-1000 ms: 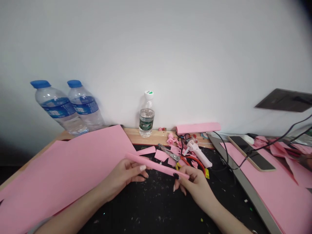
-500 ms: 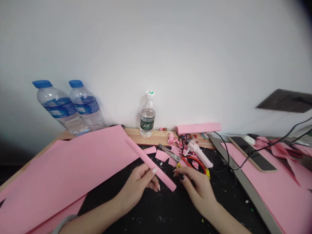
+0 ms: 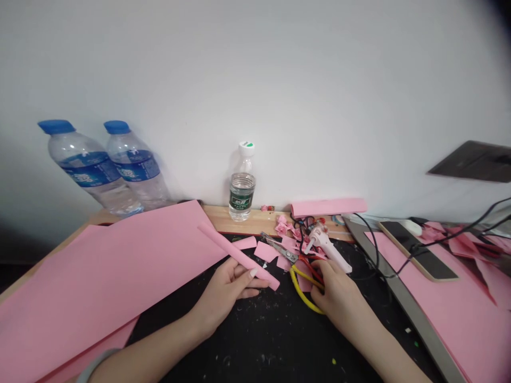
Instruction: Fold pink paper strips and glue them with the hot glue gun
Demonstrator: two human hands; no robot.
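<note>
In my left hand (image 3: pixel 229 290) is a folded strip of pink paper (image 3: pixel 239 256), pinched between thumb and fingers and slanting down to the right. My right hand (image 3: pixel 337 292) is closed around the handles of a pair of scissors (image 3: pixel 297 263), one handle yellow and the other red. The blades point away to the upper left, over small pink paper pieces (image 3: pixel 266 251). Just behind my right hand lies a pale pink glue gun (image 3: pixel 329 247). Several pink paper flowers (image 3: pixel 283 226) sit beyond the blades.
Large pink sheets (image 3: pixel 131 260) cover the left of the black mat (image 3: pixel 279 340). Two big water bottles (image 3: pixel 138 165) and a smaller bottle (image 3: pixel 241 186) stand by the wall. At right, a phone (image 3: pixel 419 250) and black cables (image 3: pixel 375 244) lie near more pink paper.
My right hand has moved onto the scissors and closed on their handles, which have swung round. My left hand has shifted slightly with the paper strip still in it.
</note>
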